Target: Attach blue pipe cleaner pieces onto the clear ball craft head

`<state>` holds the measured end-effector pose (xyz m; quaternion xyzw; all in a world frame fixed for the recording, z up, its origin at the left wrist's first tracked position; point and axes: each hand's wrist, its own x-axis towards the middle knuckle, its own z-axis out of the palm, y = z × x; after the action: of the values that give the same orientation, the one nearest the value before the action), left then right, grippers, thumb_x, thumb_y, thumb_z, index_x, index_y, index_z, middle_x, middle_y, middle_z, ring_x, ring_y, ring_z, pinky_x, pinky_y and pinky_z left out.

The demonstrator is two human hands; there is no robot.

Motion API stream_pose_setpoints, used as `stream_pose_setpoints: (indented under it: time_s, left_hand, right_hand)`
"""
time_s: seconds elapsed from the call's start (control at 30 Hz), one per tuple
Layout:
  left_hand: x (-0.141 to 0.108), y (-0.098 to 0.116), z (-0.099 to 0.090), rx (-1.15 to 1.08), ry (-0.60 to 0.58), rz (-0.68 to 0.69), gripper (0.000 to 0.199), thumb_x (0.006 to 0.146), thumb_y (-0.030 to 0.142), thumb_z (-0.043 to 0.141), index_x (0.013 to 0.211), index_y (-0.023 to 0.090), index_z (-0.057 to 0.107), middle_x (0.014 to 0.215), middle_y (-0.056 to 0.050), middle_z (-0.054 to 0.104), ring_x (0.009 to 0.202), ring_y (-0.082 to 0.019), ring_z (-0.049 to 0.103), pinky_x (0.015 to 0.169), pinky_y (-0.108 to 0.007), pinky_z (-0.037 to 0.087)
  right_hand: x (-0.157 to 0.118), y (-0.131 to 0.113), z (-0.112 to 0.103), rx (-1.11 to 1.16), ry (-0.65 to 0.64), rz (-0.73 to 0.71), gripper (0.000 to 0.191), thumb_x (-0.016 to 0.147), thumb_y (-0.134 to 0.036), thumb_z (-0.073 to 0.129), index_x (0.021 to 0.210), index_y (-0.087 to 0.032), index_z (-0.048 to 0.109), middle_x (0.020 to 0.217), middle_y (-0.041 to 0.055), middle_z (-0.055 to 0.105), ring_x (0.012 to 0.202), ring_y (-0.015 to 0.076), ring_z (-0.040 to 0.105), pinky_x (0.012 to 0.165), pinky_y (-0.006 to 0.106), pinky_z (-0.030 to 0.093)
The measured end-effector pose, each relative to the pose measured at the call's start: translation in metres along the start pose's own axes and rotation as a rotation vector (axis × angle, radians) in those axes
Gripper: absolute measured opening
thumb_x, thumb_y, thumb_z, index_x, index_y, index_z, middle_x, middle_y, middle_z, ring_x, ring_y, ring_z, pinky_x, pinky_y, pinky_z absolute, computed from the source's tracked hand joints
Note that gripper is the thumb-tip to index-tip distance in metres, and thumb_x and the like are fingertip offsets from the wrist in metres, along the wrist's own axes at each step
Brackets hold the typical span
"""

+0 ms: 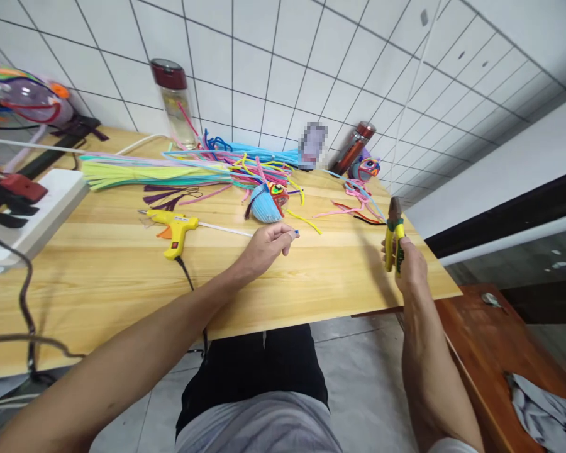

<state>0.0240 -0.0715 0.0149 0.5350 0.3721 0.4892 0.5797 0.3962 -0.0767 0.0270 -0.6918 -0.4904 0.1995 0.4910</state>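
My right hand [414, 267] is wrapped round the yellow-and-green handles of a pair of pliers [395, 226], whose dark jaws point up above the table's right part. My left hand [272, 244] is closed in a pinch over the table, and a small blue piece [297, 233] shows at its fingertips. Just behind that hand sits a light-blue craft figure [265, 207] with a colourful face part. A yellow pipe cleaner [304, 222] lies beside it. Left of the hand rests a yellow hot glue gun [174, 229] with a white glue stick in its back end.
Bundles of yellow-green pipe cleaners [146, 173] and blue ones [264, 154] lie along the back. A glass bottle [174, 107] and a brown flask [353, 150] stand by the tiled wall. At the left are a white power strip [51, 207] and loose cables.
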Motion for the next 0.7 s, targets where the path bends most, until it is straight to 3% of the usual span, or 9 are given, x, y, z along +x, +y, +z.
stream_pose_setpoints:
  time_s: [0.1,0.2,0.3,0.4,0.53,0.63,0.7]
  left_hand:
    - [0.0,0.001,0.0,0.015,0.021,-0.031,0.029,0.082,0.048,0.071,0.073,0.022,0.062,0.056,0.005,0.052,0.055,-0.012,0.043,0.058,-0.026,0.036]
    - [0.0,0.002,0.0,0.017,0.035,-0.044,0.03,0.08,0.049,0.071,0.073,0.022,0.061,0.055,0.005,0.052,0.054,-0.011,0.041,0.056,-0.026,0.034]
    - [0.0,0.004,-0.001,0.011,0.05,-0.054,0.031,0.079,0.051,0.071,0.078,0.021,0.065,0.056,0.005,0.054,0.052,-0.01,0.04,0.053,-0.026,0.032]
    - [0.0,0.009,-0.002,-0.005,0.077,-0.058,0.033,0.078,0.052,0.072,0.082,0.02,0.066,0.058,0.005,0.056,0.049,-0.008,0.037,0.049,-0.025,0.029]
    - [0.002,0.017,-0.001,-0.051,0.096,-0.029,0.034,0.079,0.051,0.075,0.084,0.018,0.068,0.064,0.004,0.06,0.047,-0.007,0.039,0.045,-0.024,0.028]
    - [0.003,0.021,0.002,-0.11,0.033,-0.027,0.035,0.081,0.051,0.078,0.087,0.017,0.07,0.061,0.004,0.057,0.049,-0.008,0.043,0.045,-0.022,0.031]
    - [0.003,0.022,0.007,-0.176,-0.073,-0.037,0.038,0.082,0.053,0.081,0.089,0.016,0.072,0.064,0.003,0.059,0.05,-0.008,0.046,0.048,-0.022,0.036]
  right_hand:
    - [-0.017,-0.03,0.021,0.405,-0.254,0.119,0.063,0.084,-0.081,0.056,0.103,-0.023,0.072,0.088,0.0069,0.067,0.076,0.0236,0.064,0.063,0.035,0.053]
    - [-0.036,-0.054,0.047,0.489,-0.441,0.192,0.041,0.078,-0.058,0.077,0.1,-0.024,0.073,0.086,0.0034,0.067,0.069,0.0194,0.061,0.058,0.032,0.051]
    - [-0.048,-0.067,0.071,0.529,-0.512,0.221,0.03,0.07,-0.04,0.08,0.094,-0.023,0.076,0.084,0.0023,0.069,0.067,0.0173,0.061,0.063,0.032,0.053]
    - [-0.053,-0.073,0.088,0.54,-0.567,0.183,0.025,0.067,-0.038,0.079,0.087,-0.022,0.077,0.084,0.0043,0.074,0.076,0.0208,0.068,0.075,0.035,0.057]
    - [-0.054,-0.074,0.096,0.548,-0.702,0.186,0.027,0.071,-0.039,0.079,0.091,-0.02,0.078,0.084,0.0056,0.078,0.076,0.0213,0.071,0.075,0.034,0.058]
    - [-0.057,-0.069,0.092,0.661,-0.843,0.266,0.032,0.077,-0.045,0.08,0.094,-0.019,0.077,0.071,0.0022,0.073,0.057,0.0154,0.064,0.058,0.028,0.052]
    - [-0.062,-0.063,0.089,0.756,-0.966,0.337,0.037,0.081,-0.054,0.08,0.092,-0.019,0.073,0.06,-0.0021,0.065,0.043,0.0122,0.055,0.046,0.025,0.043]
